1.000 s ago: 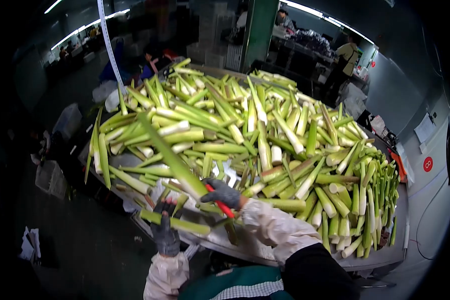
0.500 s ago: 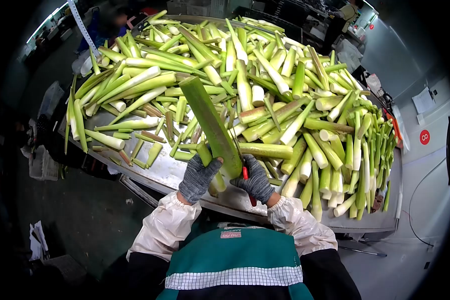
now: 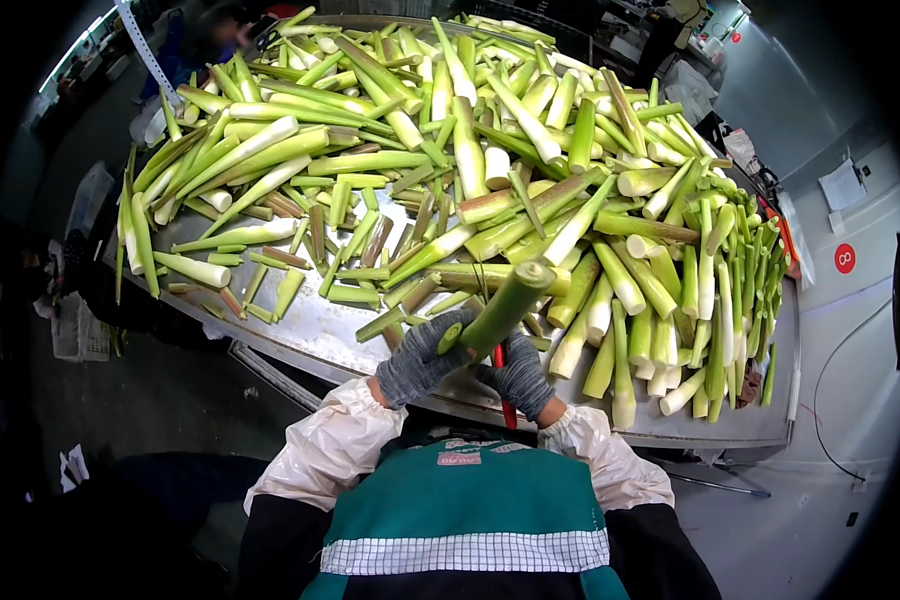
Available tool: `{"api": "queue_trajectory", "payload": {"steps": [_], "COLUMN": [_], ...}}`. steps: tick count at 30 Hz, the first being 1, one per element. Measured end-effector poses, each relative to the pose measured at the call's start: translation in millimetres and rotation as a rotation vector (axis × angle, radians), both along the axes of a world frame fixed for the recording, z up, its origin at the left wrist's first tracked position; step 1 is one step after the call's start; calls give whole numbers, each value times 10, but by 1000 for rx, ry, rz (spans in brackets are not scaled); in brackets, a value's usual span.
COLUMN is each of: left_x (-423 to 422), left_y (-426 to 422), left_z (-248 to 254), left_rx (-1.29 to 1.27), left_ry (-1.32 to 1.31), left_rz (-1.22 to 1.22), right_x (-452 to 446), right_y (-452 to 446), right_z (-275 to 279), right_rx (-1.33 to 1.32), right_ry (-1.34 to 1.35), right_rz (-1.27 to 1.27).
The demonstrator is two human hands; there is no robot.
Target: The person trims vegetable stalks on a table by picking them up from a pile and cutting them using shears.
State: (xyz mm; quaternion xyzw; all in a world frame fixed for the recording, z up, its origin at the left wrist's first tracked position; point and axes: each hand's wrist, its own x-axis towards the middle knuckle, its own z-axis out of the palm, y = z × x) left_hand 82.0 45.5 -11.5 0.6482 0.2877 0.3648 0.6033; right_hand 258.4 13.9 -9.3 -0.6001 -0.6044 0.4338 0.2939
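In my gloved left hand (image 3: 422, 362) is a thick green stalk (image 3: 500, 315), which looks like a water bamboo shoot. It tilts up and to the right, with its pale round end toward me. A second, smaller cut end (image 3: 450, 338) shows at the same hand's fingers. My gloved right hand (image 3: 526, 376) is closed round a red-handled knife (image 3: 507, 408) just beside the stalk. A thin dark blade shows behind the stalk; most of it is hidden. Both hands are over the near edge of the metal table (image 3: 320, 345).
A big heap of green and white stalks (image 3: 470, 150) covers much of the table. Short cut pieces (image 3: 355, 295) lie left of centre, and stalks stand packed at the right (image 3: 710, 310). A white crate (image 3: 80, 330) is at left. Another person (image 3: 215, 45) is at the far left.
The stalk has swung down from steeply upright to the right, its end now toward me. Leaf pieces near my left hand have dropped away, and the view has shifted slightly.
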Motion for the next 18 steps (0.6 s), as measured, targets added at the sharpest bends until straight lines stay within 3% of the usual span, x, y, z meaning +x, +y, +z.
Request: {"api": "queue_trajectory", "payload": {"steps": [4,8,11,16,18], "left_x": [-29,-49,-46,-9,-4], "left_y": [-15,12,20,-38,-27], "left_z": [57,-80,-121,-71,-63], "left_rx": [71,79,31,10,61], "left_ry": [-28,-40,-82,-157,-166], "left_rz": [-18,-62,-98,-69,-35], "right_x": [-53,-7,-50,-101,-95], "right_y": [-56,-75,-83,-69,-96], "right_z": [-99,-317,-178,-130,-66], "right_rx": [137,90,147,164,141], "right_ry": [33,-86,-4,-114,-4], "right_rz": [-20,-9,8,-1,6]}}
